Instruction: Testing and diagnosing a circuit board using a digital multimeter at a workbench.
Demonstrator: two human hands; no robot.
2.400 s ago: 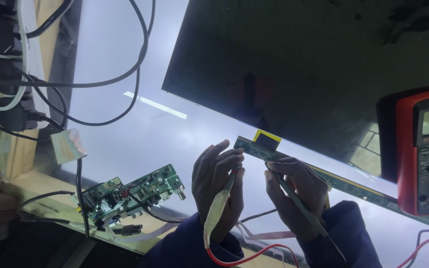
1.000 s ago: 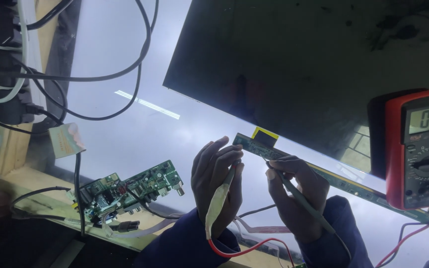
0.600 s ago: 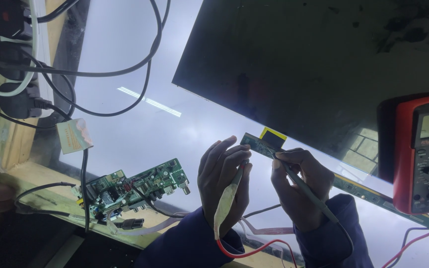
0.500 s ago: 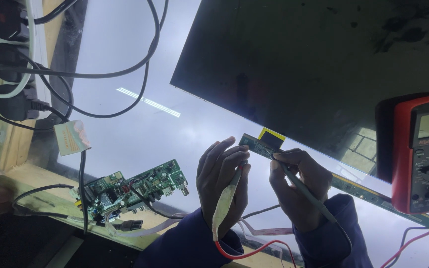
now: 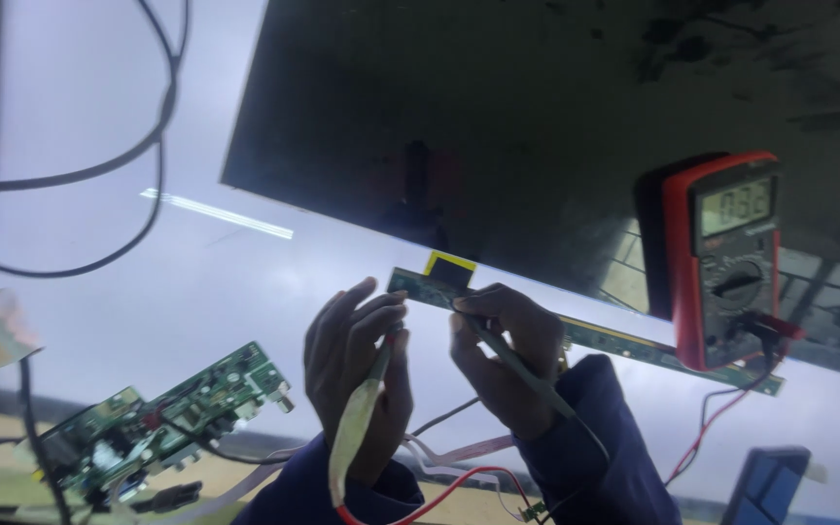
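Observation:
My left hand [image 5: 354, 365] grips a pale probe with a red lead [image 5: 357, 428], its tip pointing up toward the narrow green strip board [image 5: 614, 340]. My right hand [image 5: 503, 355] holds a second, darker probe [image 5: 527, 374] pressed against the left end of that strip, just below a yellow flex tab [image 5: 449, 264]. The strip runs along the lower edge of a dark display panel [image 5: 537, 126] lying on a lit white backlight sheet [image 5: 148, 292]. A red multimeter [image 5: 726, 258] stands to the right with its leads plugged in.
A green circuit board [image 5: 172, 408] with attached cables lies at the lower left on a wooden bench edge. Black cables [image 5: 138, 165] loop across the upper left. A dark phone-like object [image 5: 765, 486] sits at the bottom right.
The view has shifted right, so the multimeter sits further inside the frame. Both hands keep their probes at the strip's left end.

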